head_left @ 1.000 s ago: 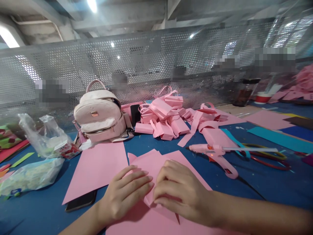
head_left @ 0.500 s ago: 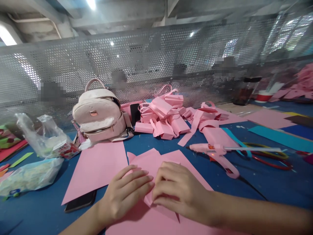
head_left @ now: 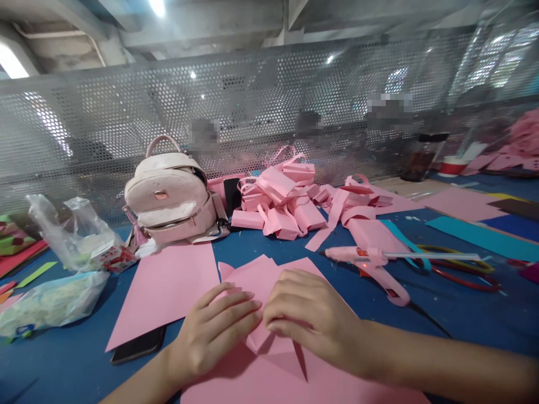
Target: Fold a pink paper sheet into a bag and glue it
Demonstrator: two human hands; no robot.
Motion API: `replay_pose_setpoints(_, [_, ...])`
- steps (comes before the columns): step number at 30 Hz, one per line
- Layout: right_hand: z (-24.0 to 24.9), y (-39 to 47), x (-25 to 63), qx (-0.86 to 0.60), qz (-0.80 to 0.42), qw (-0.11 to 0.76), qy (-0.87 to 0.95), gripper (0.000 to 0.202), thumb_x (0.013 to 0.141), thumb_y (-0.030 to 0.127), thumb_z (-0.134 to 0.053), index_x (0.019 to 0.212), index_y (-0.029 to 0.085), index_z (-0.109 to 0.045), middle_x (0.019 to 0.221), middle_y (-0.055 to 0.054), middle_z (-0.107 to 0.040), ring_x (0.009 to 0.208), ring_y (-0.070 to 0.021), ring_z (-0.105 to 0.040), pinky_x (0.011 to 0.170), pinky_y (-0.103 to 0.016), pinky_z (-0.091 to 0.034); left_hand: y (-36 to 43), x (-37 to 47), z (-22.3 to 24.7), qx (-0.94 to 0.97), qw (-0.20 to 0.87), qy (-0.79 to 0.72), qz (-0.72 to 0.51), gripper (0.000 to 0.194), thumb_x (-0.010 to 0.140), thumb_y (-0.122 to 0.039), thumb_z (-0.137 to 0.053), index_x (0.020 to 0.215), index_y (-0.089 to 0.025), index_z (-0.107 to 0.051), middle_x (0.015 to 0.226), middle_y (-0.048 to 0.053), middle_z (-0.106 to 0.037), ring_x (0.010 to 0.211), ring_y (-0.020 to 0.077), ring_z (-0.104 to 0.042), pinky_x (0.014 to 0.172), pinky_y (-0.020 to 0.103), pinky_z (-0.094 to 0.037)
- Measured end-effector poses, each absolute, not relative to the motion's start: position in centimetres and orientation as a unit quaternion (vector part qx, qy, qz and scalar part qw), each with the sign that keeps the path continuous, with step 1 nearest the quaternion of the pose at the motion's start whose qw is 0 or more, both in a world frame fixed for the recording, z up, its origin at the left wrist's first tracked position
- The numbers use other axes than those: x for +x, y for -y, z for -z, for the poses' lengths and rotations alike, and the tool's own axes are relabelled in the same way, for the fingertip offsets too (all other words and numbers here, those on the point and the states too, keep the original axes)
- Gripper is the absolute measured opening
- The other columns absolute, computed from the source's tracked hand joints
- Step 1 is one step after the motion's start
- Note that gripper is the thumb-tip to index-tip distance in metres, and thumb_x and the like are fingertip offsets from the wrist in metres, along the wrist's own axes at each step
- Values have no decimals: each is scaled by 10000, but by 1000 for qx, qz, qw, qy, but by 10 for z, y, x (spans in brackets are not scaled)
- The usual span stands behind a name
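Note:
A folded piece of pink paper (head_left: 278, 354) lies in front of me on larger pink sheets. My left hand (head_left: 217, 328) rests on its left side with the fingers stretched out nearly flat; the thumb is hidden. Against it from the right, my right hand (head_left: 309, 320) has its fingers curled and pressed together on the folded paper. The fingertips of both hands almost meet over the fold. To the right lies a pink hot glue gun (head_left: 377, 264) with a glue stick in its back, apart from both hands.
A pale pink backpack (head_left: 170, 196) stands at the back, beside a heap of folded pink paper pieces (head_left: 282, 196). A phone (head_left: 138, 345) lies partly under a pink sheet (head_left: 168, 292). Scissors (head_left: 467, 279) are at right, plastic bags (head_left: 54, 303) at left. A perforated metal screen (head_left: 252, 101) borders the table.
My right hand has shifted slightly upward, showing more of the folded paper below it. My left hand has barely moved.

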State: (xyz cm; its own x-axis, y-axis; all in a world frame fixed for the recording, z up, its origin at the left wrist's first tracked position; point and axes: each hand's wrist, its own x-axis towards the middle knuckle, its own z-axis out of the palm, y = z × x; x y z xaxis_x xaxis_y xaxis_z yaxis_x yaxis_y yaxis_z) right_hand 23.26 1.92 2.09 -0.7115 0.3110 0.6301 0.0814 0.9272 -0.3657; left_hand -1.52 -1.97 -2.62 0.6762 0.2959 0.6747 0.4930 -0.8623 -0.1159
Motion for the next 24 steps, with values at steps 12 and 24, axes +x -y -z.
replay_pose_setpoints(12, [-11,-10,228,-88,-95,340,931,265,1068,329,-493,950,207,-696,905,-19,-693,851,-164,-527,796,-329,-387,19,-16,30,-908,143,212,331,329,1075,-150,-391,1271,-68,-641,1225,143,-731,1296,227,-590,1197,436,-351])
replay_pose_setpoints(24, [-20,-11,226,-154,-258,345,889,306,1024,363,-577,818,177,-707,814,2,-671,793,-133,-590,786,-284,-412,20,-19,33,-911,138,223,319,325,1077,-159,-397,1296,-108,-633,1237,123,-728,1287,210,-600,1197,417,-348])
